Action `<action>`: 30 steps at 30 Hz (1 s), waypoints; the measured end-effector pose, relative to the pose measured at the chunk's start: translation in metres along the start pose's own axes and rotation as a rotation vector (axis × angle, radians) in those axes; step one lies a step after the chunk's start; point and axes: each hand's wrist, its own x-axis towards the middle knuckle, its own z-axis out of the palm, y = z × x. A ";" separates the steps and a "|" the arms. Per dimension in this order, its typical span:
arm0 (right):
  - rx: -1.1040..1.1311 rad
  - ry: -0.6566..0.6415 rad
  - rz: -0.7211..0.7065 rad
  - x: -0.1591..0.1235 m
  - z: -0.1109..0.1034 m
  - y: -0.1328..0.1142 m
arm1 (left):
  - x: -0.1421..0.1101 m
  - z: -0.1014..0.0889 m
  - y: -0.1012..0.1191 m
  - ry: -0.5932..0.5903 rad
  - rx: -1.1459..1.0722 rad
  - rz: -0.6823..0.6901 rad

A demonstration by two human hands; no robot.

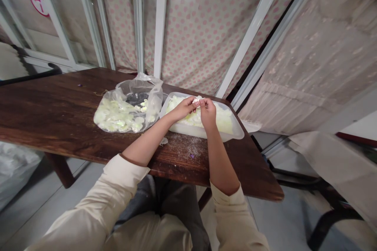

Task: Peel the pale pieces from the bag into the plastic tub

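Well, closest to me are the cream sleeves, the cloth pushed up in soft creases to the elbows, above dark trousers. Beyond them runs the table, its reddish-brown wood grainy and slightly glossy, dusted near its edge with fine white crumbs and one purple scrap. Both forearms reach across it. The left hand and right hand meet with fingertips pinched together on a small, ragged white piece, held just above the tray. That tray is cloudy plastic, shallow and round-cornered, holding pale yellow-green bits. Just to its left slumps a thin, crinkled clear bag, bulging with lumpy pale chunks. Behind it all, smooth white bars stand before a rippled curtain printed with pink dots.
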 end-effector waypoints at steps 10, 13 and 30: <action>-0.449 0.149 0.010 -0.004 -0.003 -0.014 | -0.001 0.002 0.004 -0.025 -0.032 -0.043; -0.471 0.168 0.013 -0.005 -0.003 -0.015 | -0.001 0.000 0.003 -0.054 -0.048 -0.010; -0.463 0.251 0.068 -0.003 -0.003 -0.004 | 0.001 -0.002 -0.002 -0.039 -0.075 0.016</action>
